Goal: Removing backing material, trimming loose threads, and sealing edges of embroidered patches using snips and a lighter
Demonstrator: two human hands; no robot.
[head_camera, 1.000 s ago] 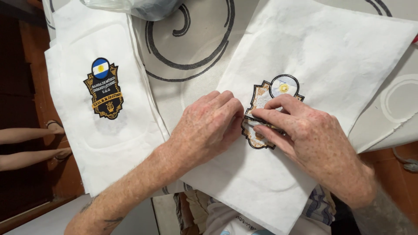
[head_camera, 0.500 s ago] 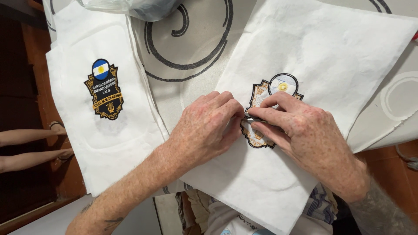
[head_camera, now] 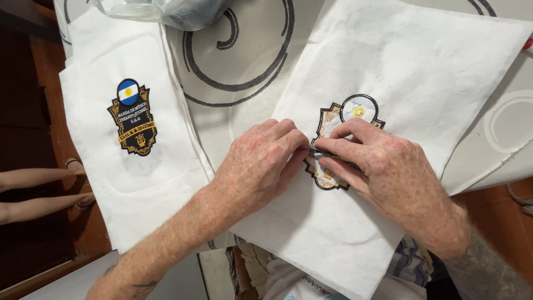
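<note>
A white fabric sheet (head_camera: pixel 400 61) lies on the table with an embroidered shield-shaped badge (head_camera: pixel 358 108) sewn in its middle, gold-edged with a pale blue and white roundel on top. My left hand (head_camera: pixel 258 164) rests curled on the sheet, fingertips tucked against the badge's left edge. My right hand (head_camera: pixel 388 172) covers the badge's lower half, its thumb and fingers pinched together on a small pale sliver at that same edge. The two hands' fingertips meet there. What is pinched is too small to tell.
A second white sheet (head_camera: pixel 161 183) at the left carries a dark badge (head_camera: pixel 133 116) of the same shape. The tablecloth (head_camera: pixel 244 61) has dark swirl lines. A clear plastic bag (head_camera: pixel 166 8) sits at the top edge. Another person's feet (head_camera: pixel 39 186) show at far left.
My right hand's fingers have drawn in slightly over the badge's left edge. The left hand and both sheets have stayed put.
</note>
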